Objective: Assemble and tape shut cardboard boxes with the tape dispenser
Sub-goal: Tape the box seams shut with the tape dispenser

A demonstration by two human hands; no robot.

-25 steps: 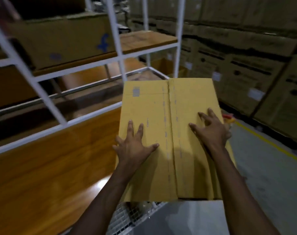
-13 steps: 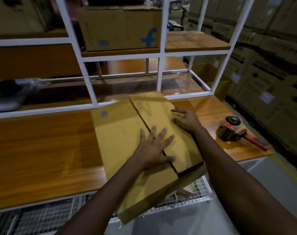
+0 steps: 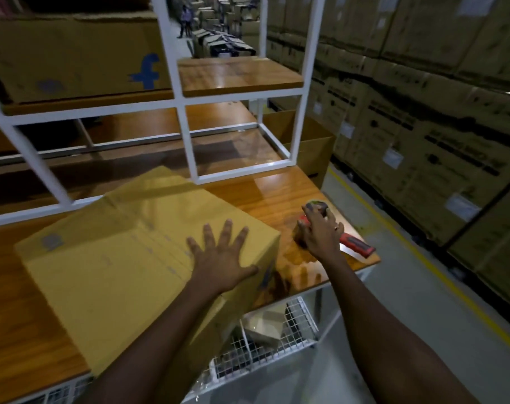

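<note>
Head view. We find one cardboard box (image 3: 110,258) on the wooden table (image 3: 277,193). It is turned askew, and its near corner juts past the table's front edge at six o'clock. Its top flaps lie shut and flat.

The left hand (image 3: 218,255) rests palm down on the box top, near the box's three o'clock corner. All fingers are straight and spread, pointing to twelve o'clock. It presses on the cardboard and grasps nothing.

The tape dispenser (image 3: 355,244) lies on the table at three o'clock of the box, near it but apart from it, by the table's right corner. Its red and black handle points to four o'clock. The right hand (image 3: 320,231) lies over the dispenser's body, fingers bent down across it. The hand hides the body, so we cannot tell whether the fingers have closed round it or merely touch it.

A white metal frame (image 3: 189,141) stands on the table from nine to one o'clock and carries wooden shelves. A carton marked with a blue letter f (image 3: 73,59) sits on the upper shelf at eleven o'clock. A wire basket (image 3: 303,322) hangs under the table at six o'clock. Its contents are too blurred to name. An open brown carton (image 3: 309,147) stands beyond the table at one o'clock. Stacked cartons (image 3: 437,126) fill the side from one to four o'clock, with a yellow floor line (image 3: 422,252) along their foot. A person (image 3: 185,20) stands far down the aisle at twelve o'clock, too small to report further
</note>
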